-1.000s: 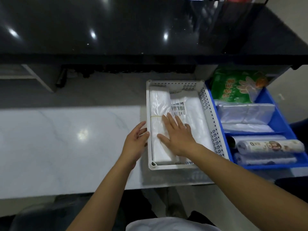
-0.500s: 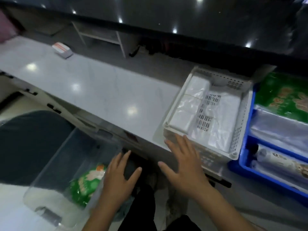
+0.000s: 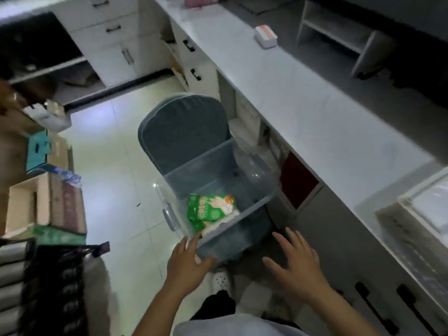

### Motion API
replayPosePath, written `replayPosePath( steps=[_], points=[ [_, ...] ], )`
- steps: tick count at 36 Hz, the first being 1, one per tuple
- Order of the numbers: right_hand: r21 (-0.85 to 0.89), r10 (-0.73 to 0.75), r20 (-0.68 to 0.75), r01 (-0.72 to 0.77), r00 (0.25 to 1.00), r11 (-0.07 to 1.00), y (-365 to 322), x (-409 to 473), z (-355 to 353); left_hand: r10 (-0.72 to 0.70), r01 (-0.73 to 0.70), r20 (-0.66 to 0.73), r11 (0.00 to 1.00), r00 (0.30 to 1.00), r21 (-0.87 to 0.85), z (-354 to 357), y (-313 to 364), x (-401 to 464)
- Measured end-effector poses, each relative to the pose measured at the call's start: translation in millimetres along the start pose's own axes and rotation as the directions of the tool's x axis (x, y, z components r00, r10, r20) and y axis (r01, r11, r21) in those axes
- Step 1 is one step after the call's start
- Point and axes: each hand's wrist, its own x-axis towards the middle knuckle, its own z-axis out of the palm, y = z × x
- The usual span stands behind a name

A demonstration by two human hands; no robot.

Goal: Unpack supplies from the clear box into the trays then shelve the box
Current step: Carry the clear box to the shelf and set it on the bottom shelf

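Left hand (image 3: 188, 263) spread open, fingers at near wall of clear box (image 3: 242, 180); right hand (image 3: 294, 260) open, empty, beside box. Box on grey chair; green packet (image 3: 206, 209) inside. White tray (image 3: 417, 214) on counter, right.

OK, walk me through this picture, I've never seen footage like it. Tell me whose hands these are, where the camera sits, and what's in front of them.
There is no machine here. A person wears a wide-angle camera on the head, so you look down past the chest at their own two bare hands.

The left hand is at the near corner of a clear box; whether it has closed a grip on it I cannot tell. The right hand hangs open beside the box, holding nothing.

The box rests on a grey padded chair, and a green packet lies inside it.

To the right runs a white counter with a small box on it and, at the far right edge, a white perforated tray. On the left stand cartons and stacked goods, too dim to name.
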Motion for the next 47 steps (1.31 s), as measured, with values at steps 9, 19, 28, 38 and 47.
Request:
replayPosePath(
  steps=[9, 19, 28, 38, 47],
  points=[
    [-0.235, 0.089, 0.141, -0.054, 0.986, 0.971, -47, 72, 43, -0.299, 0.345, 0.173, 0.822, 0.939, -0.453, -27, -92, 80],
    [-0.274, 0.176, 0.153, -0.129, 0.972, 0.953, -61, 63, 72, -0.385, 0.511, 0.348, 0.503, 0.855, -0.697, -45, -107, 210],
    [-0.231, 0.225, 0.166, -0.184, 0.960, 0.956, -52, 64, 69, -0.476, 0.585, 0.456, 0.163, 0.752, -0.794, -39, -105, 241],
    [-0.212, 0.102, 0.201, -0.059, 0.974, 0.975, -62, 129, 53, -0.430, 0.562, 0.480, 0.082, 0.765, -0.823, -49, -132, 202],
    [-0.185, 0.025, 0.239, 0.020, 0.971, 0.983, -72, 254, 36, -0.618, 0.562, 0.425, 0.032, 0.662, -0.827, -69, -176, 131]
  ],
)
